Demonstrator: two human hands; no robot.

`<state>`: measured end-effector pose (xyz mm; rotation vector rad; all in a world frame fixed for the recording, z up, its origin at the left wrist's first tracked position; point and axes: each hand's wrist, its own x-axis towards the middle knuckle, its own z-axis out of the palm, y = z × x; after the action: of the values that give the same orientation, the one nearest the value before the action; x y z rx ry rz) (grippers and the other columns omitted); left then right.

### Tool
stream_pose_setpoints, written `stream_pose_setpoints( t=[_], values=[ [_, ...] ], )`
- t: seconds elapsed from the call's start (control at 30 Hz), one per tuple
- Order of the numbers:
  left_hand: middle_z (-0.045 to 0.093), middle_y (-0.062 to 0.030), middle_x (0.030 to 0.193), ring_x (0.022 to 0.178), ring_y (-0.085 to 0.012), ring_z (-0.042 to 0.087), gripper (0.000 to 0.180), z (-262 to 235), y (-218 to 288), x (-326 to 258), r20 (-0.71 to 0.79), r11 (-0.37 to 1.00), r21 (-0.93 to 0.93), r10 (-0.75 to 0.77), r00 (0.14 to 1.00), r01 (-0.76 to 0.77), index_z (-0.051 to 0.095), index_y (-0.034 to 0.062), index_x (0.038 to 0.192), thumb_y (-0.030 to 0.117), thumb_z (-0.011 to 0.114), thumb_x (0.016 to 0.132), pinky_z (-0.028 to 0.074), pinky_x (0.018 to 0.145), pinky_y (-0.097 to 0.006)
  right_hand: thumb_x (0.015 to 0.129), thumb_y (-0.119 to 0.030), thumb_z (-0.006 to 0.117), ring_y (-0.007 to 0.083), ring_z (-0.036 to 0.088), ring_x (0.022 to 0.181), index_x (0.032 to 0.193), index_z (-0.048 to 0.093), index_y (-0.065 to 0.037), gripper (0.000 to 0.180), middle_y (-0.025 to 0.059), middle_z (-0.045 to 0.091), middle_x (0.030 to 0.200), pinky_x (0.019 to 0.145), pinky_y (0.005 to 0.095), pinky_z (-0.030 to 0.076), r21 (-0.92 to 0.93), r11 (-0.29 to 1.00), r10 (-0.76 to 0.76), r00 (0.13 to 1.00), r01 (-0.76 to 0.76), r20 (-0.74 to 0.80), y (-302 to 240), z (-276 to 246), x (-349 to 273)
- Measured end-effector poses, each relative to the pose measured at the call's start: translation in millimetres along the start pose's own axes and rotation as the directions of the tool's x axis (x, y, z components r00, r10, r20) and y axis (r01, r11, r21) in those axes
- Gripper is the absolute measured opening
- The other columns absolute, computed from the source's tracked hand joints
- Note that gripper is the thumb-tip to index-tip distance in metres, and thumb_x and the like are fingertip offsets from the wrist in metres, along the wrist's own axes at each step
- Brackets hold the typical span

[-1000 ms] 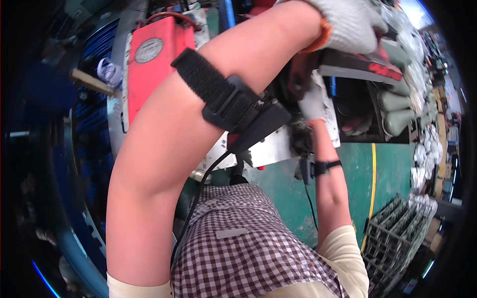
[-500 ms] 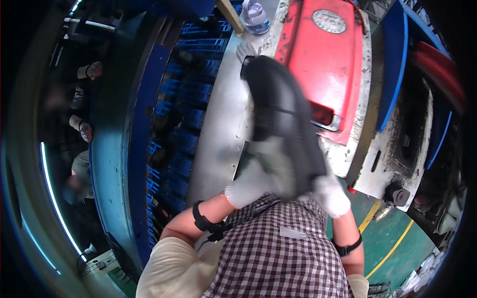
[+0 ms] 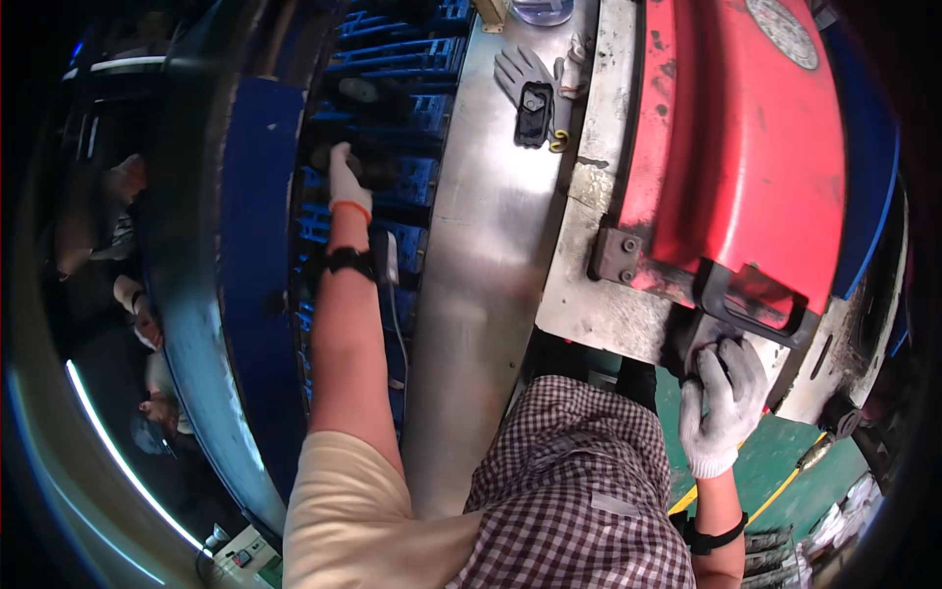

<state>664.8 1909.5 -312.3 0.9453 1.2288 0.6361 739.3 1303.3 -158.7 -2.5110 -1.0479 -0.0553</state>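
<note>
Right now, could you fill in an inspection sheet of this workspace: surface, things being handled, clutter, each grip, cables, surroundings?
Surface: shiny metal bench.
Things being handled: red machine cover with black handle; dark item at a blue rack, too blurred to name.
Clutter: grey glove, black tray and yellow-looped tool on the bench; bottle cut off at the top edge.
Left grip: gloved, at the dark item; hold unclear.
Right grip: gloved, just below the black handle; hold unclear.
Cables: pale cable beside the left forearm.
Surroundings: green floor with yellow marking; co-workers' hands at far left.
</note>
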Motion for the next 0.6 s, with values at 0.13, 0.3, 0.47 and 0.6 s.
stream_pose_setpoints(
  t=[0.13, 0.3, 0.47, 0.6],
  values=[
    [0.050, -0.0156, 0.150, 0.138, -0.0322, 0.051, 0.077, 16.8, -8.6, 77.9, -0.247, 0.891, 0.445, 0.027, 0.969, 0.088, 0.045, 0.0105, 0.150, 0.057, 0.068, 0.093, 0.040, 0.116, -0.052, 0.077, -0.009, 0.076, 0.0425, 0.062, 0.121, 0.120, 0.071, -0.009, 0.043, 0.0163, 0.066, 0.126, 0.106, 0.0535, 0.048, -0.038, 0.999, 0.017, 1.000, -0.016, 0.008, -4.0, 4.7, 0.8],
    [0.032, -0.0233, 0.171, 0.153, -0.0384, 0.040, 0.101, -6.1, -21.4, 0.1, -0.268, 0.696, 0.717, 0.331, 0.905, -0.043, 0.017, 0.0035, 0.169, 0.050, 0.069, 0.097, 0.034, 0.124, -0.043, 0.081, -0.006, 0.074, 0.0432, 0.062, 0.122, 0.122, 0.071, -0.007, 0.042, 0.0175, 0.066, 0.128, 0.107, 0.0541, 0.048, -0.047, 0.999, 0.008, 0.999, -0.006, 0.040, -6.9, 2.2, 1.6],
    [0.051, -0.0166, 0.157, 0.142, -0.0316, 0.050, 0.069, -83.9, -52.0, -95.5, -0.529, 0.965, 0.040, 0.239, 0.814, -0.258, 0.048, 0.0062, 0.152, 0.045, 0.068, 0.099, 0.038, 0.121, -0.044, 0.084, -0.005, 0.073, 0.0438, 0.061, 0.125, 0.125, 0.071, -0.006, 0.041, 0.0178, 0.066, 0.131, 0.109, 0.0541, 0.046, -0.070, 0.997, 0.023, 1.000, -0.022, 0.016, -4.5, 5.2, -1.4],
    [0.067, -0.0022, 0.139, 0.134, -0.0309, 0.056, 0.066, -140.8, -35.0, -23.7, -0.452, 0.934, -0.301, -0.316, 0.834, 0.192, 0.064, 0.0208, 0.138, 0.067, 0.062, 0.091, 0.035, 0.116, -0.061, 0.084, -0.004, 0.072, 0.0432, 0.061, 0.124, 0.125, 0.070, -0.007, 0.041, 0.0169, 0.066, 0.130, 0.108, 0.0540, 0.047, -0.092, 0.996, -0.004, 1.000, 0.002, -0.013, -7.8, 8.7, 3.1]
  ],
)
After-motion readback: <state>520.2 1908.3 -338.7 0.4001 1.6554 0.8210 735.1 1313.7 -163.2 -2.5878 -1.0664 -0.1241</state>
